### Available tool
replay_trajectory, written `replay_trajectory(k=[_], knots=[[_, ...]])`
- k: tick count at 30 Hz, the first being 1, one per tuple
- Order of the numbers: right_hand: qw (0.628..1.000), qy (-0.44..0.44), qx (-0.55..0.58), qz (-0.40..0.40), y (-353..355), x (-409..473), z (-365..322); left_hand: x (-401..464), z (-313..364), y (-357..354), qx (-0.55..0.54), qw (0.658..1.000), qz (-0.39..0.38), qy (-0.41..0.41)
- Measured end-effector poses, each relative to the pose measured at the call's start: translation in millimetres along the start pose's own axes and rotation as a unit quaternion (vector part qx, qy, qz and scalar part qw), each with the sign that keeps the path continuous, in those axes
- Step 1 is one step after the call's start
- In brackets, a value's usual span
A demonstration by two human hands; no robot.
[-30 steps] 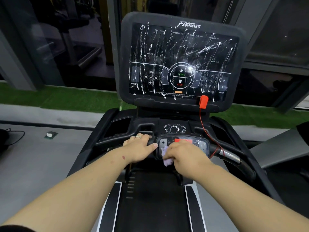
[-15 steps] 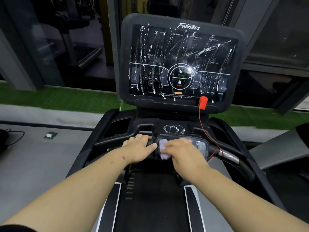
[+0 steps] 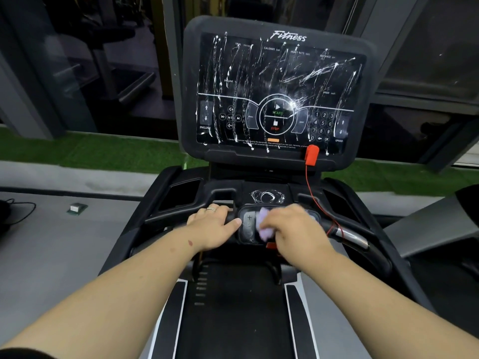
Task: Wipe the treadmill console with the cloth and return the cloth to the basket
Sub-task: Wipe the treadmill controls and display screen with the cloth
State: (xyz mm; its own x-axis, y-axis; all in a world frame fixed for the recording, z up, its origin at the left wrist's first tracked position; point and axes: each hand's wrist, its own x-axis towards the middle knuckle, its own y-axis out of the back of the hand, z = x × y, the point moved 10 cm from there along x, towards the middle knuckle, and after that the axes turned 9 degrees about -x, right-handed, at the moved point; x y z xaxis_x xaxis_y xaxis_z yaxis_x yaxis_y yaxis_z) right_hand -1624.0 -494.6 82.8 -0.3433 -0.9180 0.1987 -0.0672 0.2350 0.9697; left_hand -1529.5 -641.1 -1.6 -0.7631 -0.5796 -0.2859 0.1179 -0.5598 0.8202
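dim room, glare on console screen [image 3: 278, 95], right hand [image 3: 298, 230] motion-blurred, edges warped.

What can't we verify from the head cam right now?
- Basket: not in the head view, so its place is unknown.
- Cloth: mostly covered by the right hand; only a lilac edge shows, motion-blurred.
- Small control panel: right part hidden by that hand.
- Left hand fingertips: curl out of sight over the handlebar.
- Console screen small print: too small under white streaks.
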Motion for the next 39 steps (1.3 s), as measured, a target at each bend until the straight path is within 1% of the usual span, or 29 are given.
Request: replay_trajectory(k=[1, 2, 3, 5, 6, 7, 8, 9, 11, 12, 13, 15, 17, 18, 19, 20, 22, 23, 24, 25, 27, 29, 30, 32, 33, 34, 36, 37, 39], knots=[[0.997, -0.041, 0.013, 0.063, 10.6, -2.6, 12.5, 0.1, 0.0, -0.4, 0.002, 1.000, 0.001, 0.000], [0.994, -0.059, 0.004, 0.092, 12.7, -5.5, 18.8, 0.0, -0.3, -0.8, 0.003, 1.000, 0.001, 0.000], [0.995, -0.050, -0.015, 0.085, 6.1, -7.9, 15.2, 0.3, -0.8, -1.1, 0.003, 1.000, 0.000, 0.001], [0.998, 0.029, -0.050, 0.014, -20.4, -13.2, -6.5, 1.4, -1.9, -1.9, 0.004, 1.000, -0.002, 0.004], [0.996, 0.063, -0.048, -0.031, -28.6, -14.9, -13.6, 1.8, -2.0, -2.0, 0.004, 1.000, -0.002, 0.004], [0.994, 0.074, -0.034, -0.072, -32.4, -13.1, -13.8, 2.0, -1.9, -2.1, 0.005, 1.000, -0.001, 0.005], [0.994, 0.058, -0.009, -0.096, -32.5, -9.4, -7.8, 1.7, -1.6, -1.9, 0.006, 1.000, -0.001, 0.005], [0.996, 0.018, 0.024, -0.085, -24.1, -4.4, 1.9, 1.5, -1.3, -1.8, 0.007, 1.000, 0.000, 0.005], [0.996, -0.065, 0.059, 0.021, 2.7, -1.0, 22.1, 0.4, -0.9, -1.8, 0.008, 1.000, 0.000, 0.004], [0.994, -0.081, 0.046, 0.062, 9.7, -2.1, 23.8, -0.1, -0.7, -1.8, 0.007, 1.000, 0.000, 0.004], [0.995, -0.067, 0.018, 0.073, 8.7, -4.3, 15.8, -0.1, -0.7, -1.6, 0.006, 1.000, 0.001, 0.004], [0.998, 0.017, -0.036, 0.039, -12.3, -8.8, -12.2, 0.3, -1.3, -1.4, 0.006, 1.000, 0.001, 0.006], [0.994, 0.094, -0.029, -0.050, -32.3, -12.4, -29.3, 0.7, -0.8, -1.6, 0.007, 1.000, 0.002, 0.006], [0.990, 0.104, -0.025, -0.091, -36.0, -11.8, -29.6, 0.5, -0.4, -1.6, 0.008, 1.000, 0.003, 0.005], [0.989, 0.090, -0.021, -0.116, -34.5, -9.0, -25.8, 0.4, -0.3, -1.3, 0.008, 1.000, 0.003, 0.005], [0.993, 0.058, -0.005, -0.098, -26.4, -4.1, -18.2, 0.4, -0.4, -1.1, 0.009, 1.000, 0.003, 0.005], [1.000, -0.006, 0.028, 0.009, -0.6, 2.2, -4.2, 0.4, -1.2, -1.9, 0.008, 1.000, 0.001, 0.005], [0.999, -0.009, 0.026, 0.037, 3.4, 1.7, -4.7, 0.5, -1.5, -2.1, 0.006, 1.000, 0.001, 0.005], [0.999, 0.016, 0.007, 0.028, -3.3, 1.2, -12.5, 0.6, -1.9, -2.0, 0.006, 1.000, 0.002, 0.004], [0.998, 0.054, -0.028, 0.000, -16.8, -1.2, -22.4, 0.7, -2.1, -1.7, 0.005, 1.000, 0.003, 0.005], [0.988, 0.116, -0.063, -0.081, -44.5, -9.5, -32.8, 0.8, -1.8, -1.7, 0.006, 1.000, 0.004, 0.005], [0.984, 0.118, -0.051, -0.126, -47.8, -10.7, -29.5, 0.7, -1.0, -1.9, 0.008, 1.000, 0.002, 0.005], [0.988, 0.092, -0.028, -0.118, -40.6, -7.6, -23.5, 0.8, -0.9, -1.8, 0.009, 1.000, 0.001, 0.006], [0.999, 0.026, 0.016, -0.031, -17.9, -0.6, -8.8, 0.9, -1.4, -1.9, 0.008, 1.000, -0.001, 0.007], [1.000, 0.010, 0.017, 0.008, -10.8, -1.0, -5.3, 0.6, -1.4, -2.1, 0.008, 1.000, -0.002, 0.006], [1.000, 0.017, 0.002, 0.018, -11.2, -3.7, -8.7, 0.4, -1.7, -2.2, 0.007, 1.000, -0.002, 0.006], [0.997, 0.061, -0.048, -0.017, -27.6, -11.3, -23.0, 0.0, -1.9, -1.9, 0.007, 1.000, -0.002, 0.006], [0.994, 0.080, -0.050, -0.048, -34.8, -15.0, -28.2, -0.3, -2.0, -1.9, 0.007, 1.000, -0.002, 0.006], [0.991, 0.085, -0.037, -0.100, -37.4, -15.8, -28.8, -0.5, -2.2, -2.1, 0.006, 1.000, -0.003, 0.004]])
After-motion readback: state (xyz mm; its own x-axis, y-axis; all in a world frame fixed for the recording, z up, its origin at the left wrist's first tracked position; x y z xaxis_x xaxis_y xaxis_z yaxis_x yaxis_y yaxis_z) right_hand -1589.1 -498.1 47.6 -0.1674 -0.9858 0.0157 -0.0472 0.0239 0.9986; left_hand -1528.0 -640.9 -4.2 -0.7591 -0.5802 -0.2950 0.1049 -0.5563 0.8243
